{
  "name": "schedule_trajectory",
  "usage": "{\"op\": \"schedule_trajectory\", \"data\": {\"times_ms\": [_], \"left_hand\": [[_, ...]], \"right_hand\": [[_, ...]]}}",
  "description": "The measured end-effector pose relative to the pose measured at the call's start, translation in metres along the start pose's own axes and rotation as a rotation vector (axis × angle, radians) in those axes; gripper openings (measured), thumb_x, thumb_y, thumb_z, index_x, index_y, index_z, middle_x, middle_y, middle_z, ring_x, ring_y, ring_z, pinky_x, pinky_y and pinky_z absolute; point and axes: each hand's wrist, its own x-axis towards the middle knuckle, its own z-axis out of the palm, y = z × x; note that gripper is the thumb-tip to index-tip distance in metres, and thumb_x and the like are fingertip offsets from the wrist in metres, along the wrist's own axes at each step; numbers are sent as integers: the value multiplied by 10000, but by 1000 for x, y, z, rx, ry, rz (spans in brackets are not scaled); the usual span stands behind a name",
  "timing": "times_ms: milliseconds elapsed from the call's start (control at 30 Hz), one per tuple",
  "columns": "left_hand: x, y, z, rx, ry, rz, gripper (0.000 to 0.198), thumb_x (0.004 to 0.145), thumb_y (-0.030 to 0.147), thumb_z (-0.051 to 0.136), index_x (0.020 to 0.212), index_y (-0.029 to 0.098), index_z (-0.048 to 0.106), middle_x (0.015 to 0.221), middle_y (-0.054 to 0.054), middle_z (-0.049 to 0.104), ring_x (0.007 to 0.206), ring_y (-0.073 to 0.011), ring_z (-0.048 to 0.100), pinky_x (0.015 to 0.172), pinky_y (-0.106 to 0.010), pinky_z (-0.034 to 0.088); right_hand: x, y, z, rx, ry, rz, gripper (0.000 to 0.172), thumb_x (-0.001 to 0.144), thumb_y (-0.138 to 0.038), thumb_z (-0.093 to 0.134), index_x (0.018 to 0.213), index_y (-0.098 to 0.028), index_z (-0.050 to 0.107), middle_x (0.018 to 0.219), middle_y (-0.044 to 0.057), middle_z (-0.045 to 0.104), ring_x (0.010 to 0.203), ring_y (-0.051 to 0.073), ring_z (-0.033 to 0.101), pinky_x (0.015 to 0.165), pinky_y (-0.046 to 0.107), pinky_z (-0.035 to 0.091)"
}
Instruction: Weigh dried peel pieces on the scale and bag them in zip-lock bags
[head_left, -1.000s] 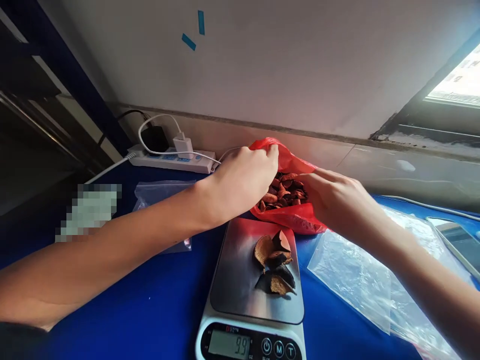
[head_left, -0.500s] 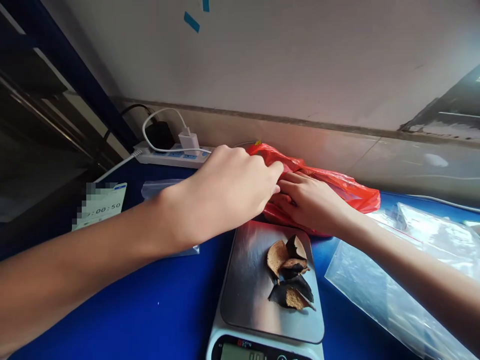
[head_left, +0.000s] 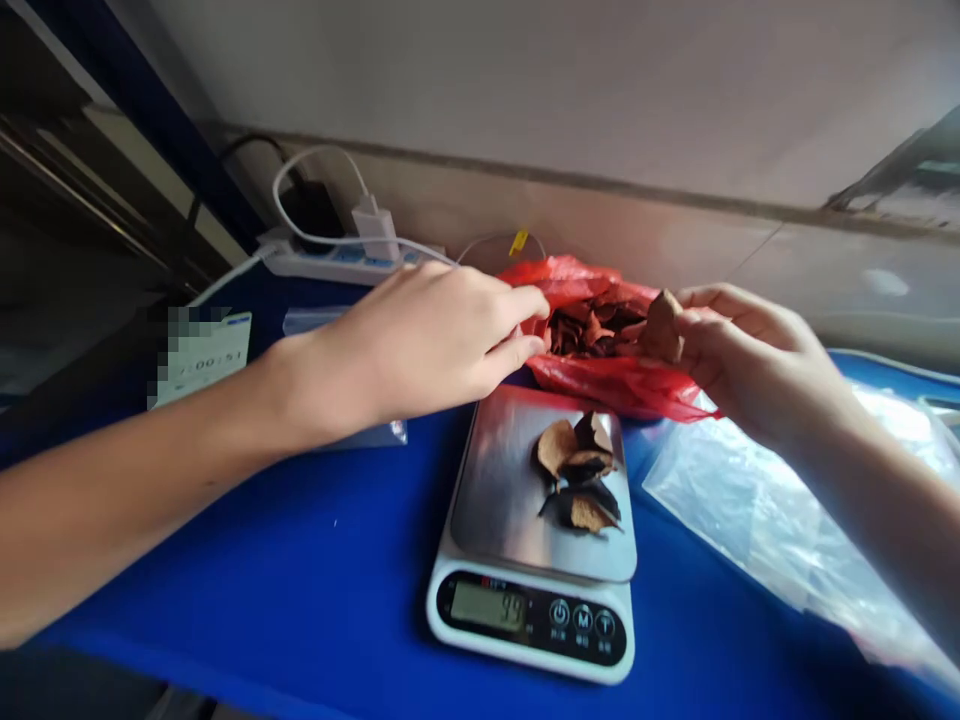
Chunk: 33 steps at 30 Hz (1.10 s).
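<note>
My left hand [head_left: 450, 335] pinches the left edge of a red plastic bag [head_left: 637, 385], whose mouth stands open. Inside it lie many curled, reddish-brown dried husk pieces [head_left: 592, 328]. Above the bag's right side, my right hand [head_left: 757, 350] grips a single brown dried husk piece [head_left: 663, 328] between thumb and fingers. In front of the bag is a white kitchen scale [head_left: 480, 560] with a steel plate. Several husk pieces [head_left: 585, 465], dark outside and tan inside, rest on the plate's right half. The scale's display [head_left: 487, 607] is lit, its digits blurred, perhaps 99 or 9.9.
Clear plastic bags [head_left: 772, 510] lie to the right on the blue table [head_left: 300, 570]. At the back left, a power strip [head_left: 330, 265] carries a white charger [head_left: 375, 230] and cables. A timer [head_left: 214, 360] stands left, partly pixelated. The wall closes off the back.
My right hand has come out of the red bag to the right, now with a husk piece. The bag's mouth has opened wider. The view has tilted down, showing the whole scale.
</note>
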Motion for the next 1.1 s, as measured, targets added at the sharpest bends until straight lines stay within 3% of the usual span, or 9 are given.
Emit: {"op": "schedule_trajectory", "data": {"times_ms": [167, 400, 533, 733, 967, 1033, 1100], "left_hand": [[-12, 21, 0, -43, -1, 119, 248, 936, 342, 507, 1085, 241, 676, 992, -22, 711, 996, -250, 660, 906, -419, 465], [-36, 26, 22, -81, 64, 267, 240, 975, 253, 474, 1079, 185, 679, 1007, -56, 712, 965, -229, 641, 850, -380, 455], [-42, 27, 30, -183, 41, 217, 202, 965, 229, 504, 1048, 186, 684, 1020, -31, 718, 939, -205, 635, 843, -357, 448], [-52, 48, 30, -289, 75, 204, 210, 951, 181, 503, 1055, 164, 684, 1030, -38, 715, 963, -199, 623, 875, -341, 466], [-71, 93, 40, -33, 79, 309, 297, 959, 246, 522, 1220, 143, 619, 1226, -86, 651, 1147, -272, 562, 970, -427, 462], [-75, 100, 43, 18, 47, 311, 300, 953, 247, 527, 1228, 154, 601, 1264, -85, 627, 1174, -290, 544, 926, -433, 483], [-77, 103, 45, 24, 38, 297, 271, 946, 227, 529, 1202, 180, 606, 1243, -76, 626, 1137, -283, 556, 874, -419, 501]], "right_hand": [[-21, -11, 7, -406, -61, -296, 180, 831, -326, 721, 989, -239, 729, 958, 2, 761, 790, 100, 709, 672, 164, 573], [-41, -14, 8, -765, -134, -632, 125, 883, -308, 673, 987, -276, 735, 995, -36, 743, 893, 100, 680, 795, 212, 572], [-54, -17, 3, -763, -63, -580, 119, 880, -314, 679, 975, -259, 723, 960, -35, 742, 808, 87, 683, 738, 211, 569], [-86, -12, 0, -716, -90, -614, 144, 884, -332, 671, 979, -233, 714, 975, 8, 717, 832, 117, 660, 738, 274, 576], [-121, 6, 9, -621, 174, -593, 156, 854, -336, 691, 944, -214, 726, 1013, 75, 624, 876, 171, 635, 686, 319, 593], [-123, 8, 14, -550, 188, -572, 166, 844, -351, 698, 929, -211, 722, 1007, 80, 601, 879, 180, 628, 634, 309, 582], [-123, 9, 18, -413, 123, -491, 177, 852, -377, 682, 923, -218, 710, 1009, 75, 605, 867, 182, 633, 593, 296, 561]]}}
